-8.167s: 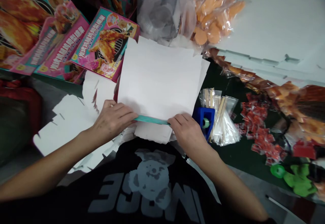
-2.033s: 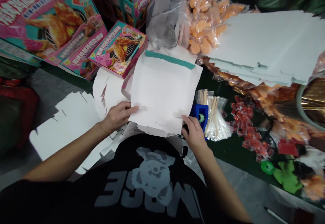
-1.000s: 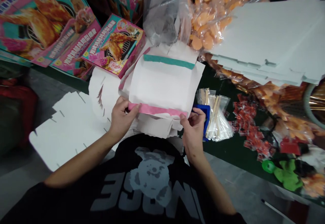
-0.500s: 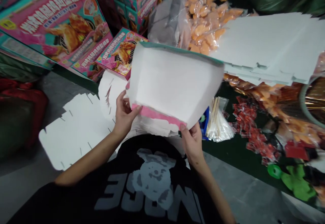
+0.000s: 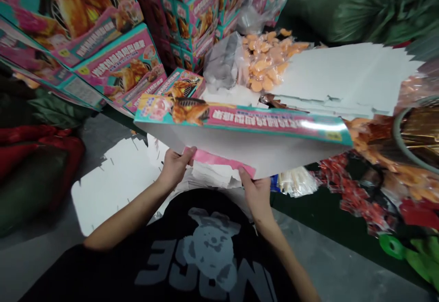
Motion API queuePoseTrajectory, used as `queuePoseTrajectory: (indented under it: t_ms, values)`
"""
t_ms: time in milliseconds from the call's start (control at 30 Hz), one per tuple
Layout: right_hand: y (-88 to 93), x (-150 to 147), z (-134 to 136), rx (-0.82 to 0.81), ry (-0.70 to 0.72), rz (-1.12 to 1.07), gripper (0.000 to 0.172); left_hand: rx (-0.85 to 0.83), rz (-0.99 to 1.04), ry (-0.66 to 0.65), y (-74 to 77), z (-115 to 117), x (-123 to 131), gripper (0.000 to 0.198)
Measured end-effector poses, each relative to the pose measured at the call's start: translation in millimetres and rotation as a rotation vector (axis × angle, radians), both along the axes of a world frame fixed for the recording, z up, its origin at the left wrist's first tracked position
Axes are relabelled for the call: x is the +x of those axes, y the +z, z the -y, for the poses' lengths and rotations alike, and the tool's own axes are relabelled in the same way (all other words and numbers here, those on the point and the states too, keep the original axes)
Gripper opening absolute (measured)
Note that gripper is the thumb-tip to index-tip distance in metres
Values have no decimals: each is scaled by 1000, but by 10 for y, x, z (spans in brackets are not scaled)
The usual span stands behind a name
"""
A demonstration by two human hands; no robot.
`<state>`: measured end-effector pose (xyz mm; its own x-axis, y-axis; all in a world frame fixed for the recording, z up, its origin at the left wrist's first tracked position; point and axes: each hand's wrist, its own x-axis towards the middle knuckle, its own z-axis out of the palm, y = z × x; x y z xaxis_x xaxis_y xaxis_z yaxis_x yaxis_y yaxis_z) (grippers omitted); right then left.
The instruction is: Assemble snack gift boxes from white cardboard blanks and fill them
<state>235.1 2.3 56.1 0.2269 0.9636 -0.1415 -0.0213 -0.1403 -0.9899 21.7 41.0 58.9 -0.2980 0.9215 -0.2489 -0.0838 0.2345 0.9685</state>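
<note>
1. Stacked retail boxes (image 5: 116,60) printed with grilled chicken rise at upper left; a dark green sack (image 5: 346,9) bulges behind the bench at upper right.
2. The dark green bench (image 5: 318,215) carries a pile of white die-cut card blanks (image 5: 329,76); a grey concrete floor (image 5: 343,265) runs below it, with a flat white card blank (image 5: 113,188) at left.
3. The folded carton (image 5: 260,153) hangs in the air in front of the person's black T-shirt (image 5: 206,256); it is tilted, its white inner face toward the person, a teal printed panel along the far edge, and a pink strip along the near edge.
4. The left hand (image 5: 174,167) and right hand (image 5: 255,194) hold that near edge; the left fingers (image 5: 187,153) and right fingers (image 5: 243,172) are closed on the card.
5. Bagged orange pieces (image 5: 264,62) lie beyond the carton; red sachets (image 5: 353,201) lie right of it; wooden sticks in a plastic bag (image 5: 295,181) sit just below it.
</note>
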Motion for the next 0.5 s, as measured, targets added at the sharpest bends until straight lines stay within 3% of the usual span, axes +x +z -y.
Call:
queuePoseTrajectory:
  t_ms: [200, 500]
  values:
    - [-275, -83, 70, 7, -181, -88, 30, -1, 364, 33, 216, -37, 295, 36]
    - [-385, -169, 255, 24, -179, -75, 35, -66, 352, 64, 213, -93, 426, 39]
